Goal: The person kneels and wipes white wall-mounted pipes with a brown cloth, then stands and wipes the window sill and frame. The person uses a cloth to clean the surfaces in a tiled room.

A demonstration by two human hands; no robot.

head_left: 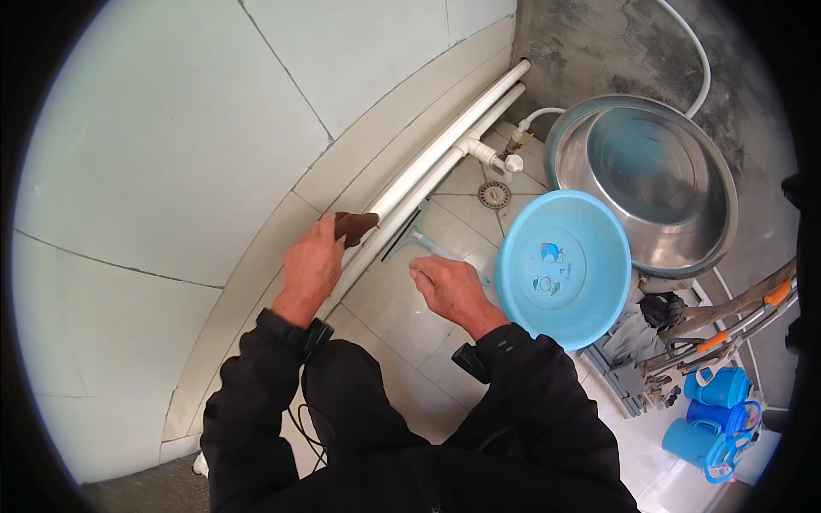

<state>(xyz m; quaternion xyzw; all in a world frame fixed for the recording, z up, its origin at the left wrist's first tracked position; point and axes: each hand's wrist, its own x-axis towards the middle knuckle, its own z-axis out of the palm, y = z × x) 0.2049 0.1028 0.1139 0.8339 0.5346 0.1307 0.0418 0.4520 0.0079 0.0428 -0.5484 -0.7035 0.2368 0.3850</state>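
My left hand (312, 265) grips a brown cloth (355, 225) against the upper of two white pipes (410, 184), which run low along the tiled wall. My right hand (449, 291) is closed in a loose fist to the right of the pipes; what it holds, if anything, is hidden. Just beyond it, a pale squeegee (428, 242) lies on or just over the floor tiles, its handle partly behind that hand, and I cannot tell whether they touch.
A light-blue basin (590, 265) sits right of my hands, a steel basin (701, 214) behind it. A pipe valve (513, 161) and round drain (494, 195) are near the corner. Mops (753, 316) and several blue pitchers (693, 445) crowd the right side.
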